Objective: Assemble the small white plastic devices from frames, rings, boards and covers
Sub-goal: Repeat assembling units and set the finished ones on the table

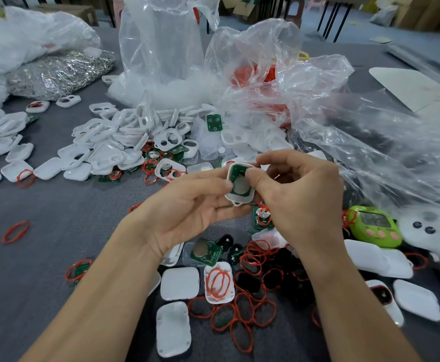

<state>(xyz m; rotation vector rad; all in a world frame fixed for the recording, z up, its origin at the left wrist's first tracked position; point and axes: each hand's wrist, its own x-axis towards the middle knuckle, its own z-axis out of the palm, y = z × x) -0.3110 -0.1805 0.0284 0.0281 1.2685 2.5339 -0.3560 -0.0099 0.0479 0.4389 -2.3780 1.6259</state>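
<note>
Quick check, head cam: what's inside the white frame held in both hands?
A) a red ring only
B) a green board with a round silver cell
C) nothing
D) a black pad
B: the white frame, gripped by the left hand and right hand, shows a green board with a round silver cell seated in it.

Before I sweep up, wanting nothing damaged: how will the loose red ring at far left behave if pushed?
The red ring is thin, flat, bent out of round: probably floppy and light. On the grey table it would likely drag, not roll.
</note>
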